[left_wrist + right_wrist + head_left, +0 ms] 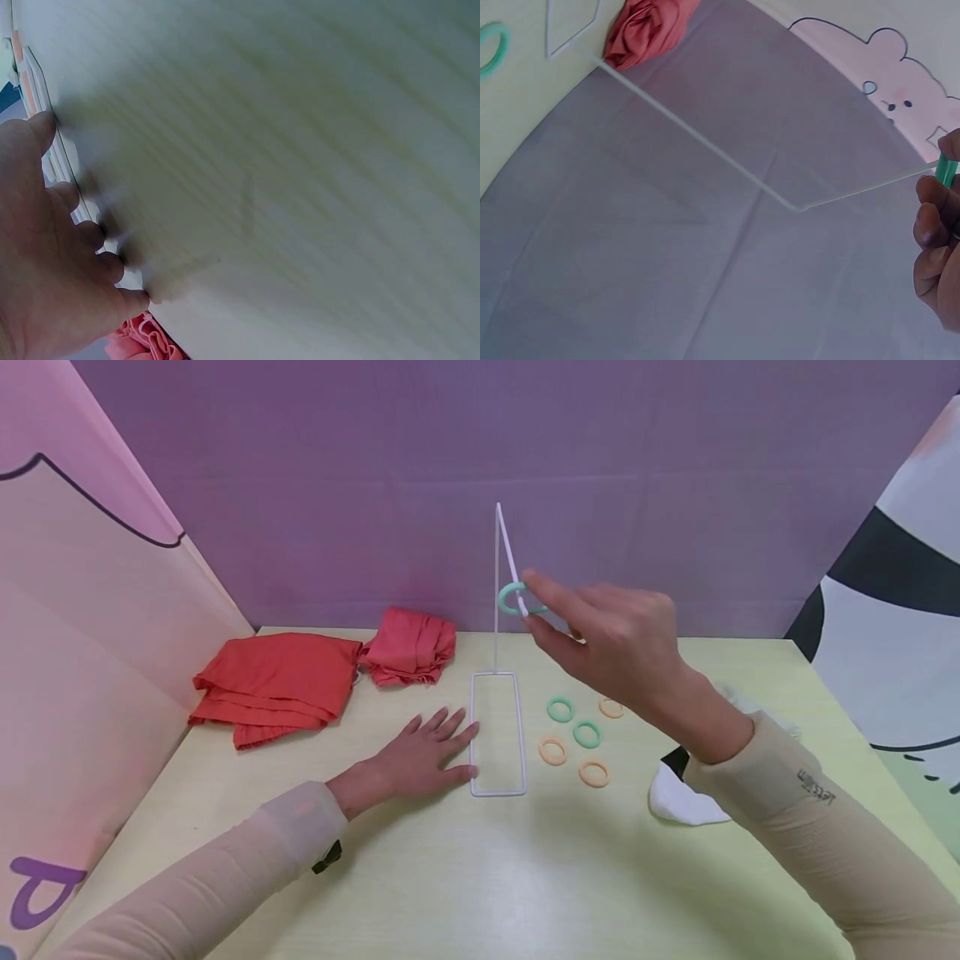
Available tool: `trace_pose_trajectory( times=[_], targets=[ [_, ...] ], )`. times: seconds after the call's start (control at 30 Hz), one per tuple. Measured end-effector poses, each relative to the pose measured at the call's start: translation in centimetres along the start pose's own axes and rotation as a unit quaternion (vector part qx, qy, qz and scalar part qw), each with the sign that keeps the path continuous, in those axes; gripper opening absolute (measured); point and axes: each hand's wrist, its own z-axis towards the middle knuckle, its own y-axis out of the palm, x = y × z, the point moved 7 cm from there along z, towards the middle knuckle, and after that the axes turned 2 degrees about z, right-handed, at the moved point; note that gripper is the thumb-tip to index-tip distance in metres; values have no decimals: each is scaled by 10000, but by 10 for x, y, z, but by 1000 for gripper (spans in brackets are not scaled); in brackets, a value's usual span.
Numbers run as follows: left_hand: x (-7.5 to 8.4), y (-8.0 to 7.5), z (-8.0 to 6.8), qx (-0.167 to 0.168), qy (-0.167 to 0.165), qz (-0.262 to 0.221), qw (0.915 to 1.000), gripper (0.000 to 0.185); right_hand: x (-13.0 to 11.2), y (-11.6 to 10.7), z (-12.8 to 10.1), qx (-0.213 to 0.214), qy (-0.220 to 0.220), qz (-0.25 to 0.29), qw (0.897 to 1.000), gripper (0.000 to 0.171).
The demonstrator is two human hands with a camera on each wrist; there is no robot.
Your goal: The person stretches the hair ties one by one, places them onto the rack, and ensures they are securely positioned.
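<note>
A white wire stand [496, 585] rises from a rectangular base on the table, with a thin arm reaching forward from its top. My right hand [618, 631] pinches a green ring [504, 602] between thumb and index finger. The ring appears around the front end of that arm. In the right wrist view the green ring [946, 172] is at the right edge, partly hidden by the fingers. My left hand [420, 756] lies with fingers spread, its thumb and index fingertip at the left side of the base. The left wrist view shows those fingers [64, 196] straight.
Right of the base lie two green rings [560, 710] and several orange rings [552, 752]. A red folded cloth [285, 685] and a smaller red bundle [411, 646] are at the back left. A white and black cloth item [682, 797] sits under the right forearm.
</note>
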Motion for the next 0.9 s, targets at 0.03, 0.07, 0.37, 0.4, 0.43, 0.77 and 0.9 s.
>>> trace_pose_trajectory(
  times=[0.03,0.07,0.37,0.4,0.43,0.77,0.9],
  targets=[
    [0,0,0,7,6,-6,10000,77,3,3,-1,43,-1,-24,10000,29],
    [-1,0,1,8,8,-3,10000,77,6,5,-1,63,9,-45,10000,30],
    [-2,1,1,22,22,-17,10000,76,31,33,6,-210,124,-636,9977,27],
    [-2,1,1,24,22,-29,10000,76,34,36,7,-235,155,-679,9973,27],
    [-2,1,1,21,17,-41,10000,76,36,39,8,-274,171,-717,9969,27],
    [-1,0,1,15,-54,6,10000,75,60,67,19,-527,624,-841,9931,25],
    [0,-1,1,-4,-70,-4,10000,75,69,74,20,-633,887,-859,9903,24]
  ],
)
